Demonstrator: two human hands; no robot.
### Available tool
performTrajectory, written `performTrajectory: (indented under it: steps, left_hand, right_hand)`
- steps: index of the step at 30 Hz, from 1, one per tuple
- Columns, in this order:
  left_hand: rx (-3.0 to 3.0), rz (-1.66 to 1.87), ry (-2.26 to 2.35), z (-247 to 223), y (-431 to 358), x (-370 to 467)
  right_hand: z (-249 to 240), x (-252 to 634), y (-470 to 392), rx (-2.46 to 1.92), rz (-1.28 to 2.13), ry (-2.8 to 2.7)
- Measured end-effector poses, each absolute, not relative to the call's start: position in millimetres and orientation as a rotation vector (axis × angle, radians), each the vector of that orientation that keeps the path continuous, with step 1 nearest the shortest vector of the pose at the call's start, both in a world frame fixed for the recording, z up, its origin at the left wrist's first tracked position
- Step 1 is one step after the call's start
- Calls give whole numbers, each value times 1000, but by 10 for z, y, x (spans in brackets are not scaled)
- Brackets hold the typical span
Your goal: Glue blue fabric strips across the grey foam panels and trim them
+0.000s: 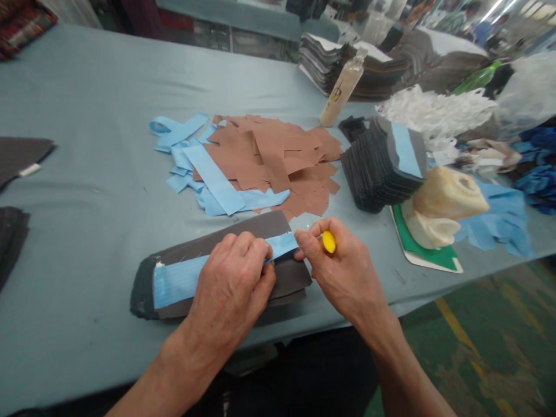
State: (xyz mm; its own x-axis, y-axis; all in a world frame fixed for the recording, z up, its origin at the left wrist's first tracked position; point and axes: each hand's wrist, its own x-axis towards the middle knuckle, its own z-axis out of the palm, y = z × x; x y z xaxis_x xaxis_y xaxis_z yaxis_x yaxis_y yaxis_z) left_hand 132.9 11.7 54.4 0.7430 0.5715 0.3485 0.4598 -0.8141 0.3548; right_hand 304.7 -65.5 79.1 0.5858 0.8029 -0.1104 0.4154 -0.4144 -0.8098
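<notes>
A light blue strip [178,282] lies lengthwise over a stack of dark grey fabric pieces [247,226] near the table's front edge. My left hand [234,275] is closed, its fingers curled and pressed on the strip over the middle of the stack. At the stack's right end, my right hand [343,260] pinches the strip's raised end between thumb and finger. A yellow rounded tip [329,241] sticks out from that same hand; the rest of the item is hidden in the fingers. Some pale residue shows at the strip's left end.
Beyond the stack lie brown strips [264,153] and loose blue strips [212,176]. To the right stand a bundled dark stack [377,168], a bottle [343,90] and a cut-open cream container [449,194] on a green pad [428,255]. Dark pieces [21,156] lie at left.
</notes>
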Motion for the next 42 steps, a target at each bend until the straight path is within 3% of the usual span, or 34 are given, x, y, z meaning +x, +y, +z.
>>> performTrajectory:
  steps: [15, 22, 32, 42]
  left_hand:
    - [2727, 583, 869, 530, 88, 1340]
    - [2609, 635, 874, 532, 120, 1353]
    - [2622, 299, 911, 680, 210, 1417]
    - [2588, 403, 886, 630, 239, 1401]
  right_hand:
    - [703, 2968, -537, -2323, 422, -1056]
    - [612, 2931, -611, -2210, 398, -1133]
    - [551, 2850, -641, -2142, 182, -1157]
    - [487, 2882, -648, -2048, 141, -1216]
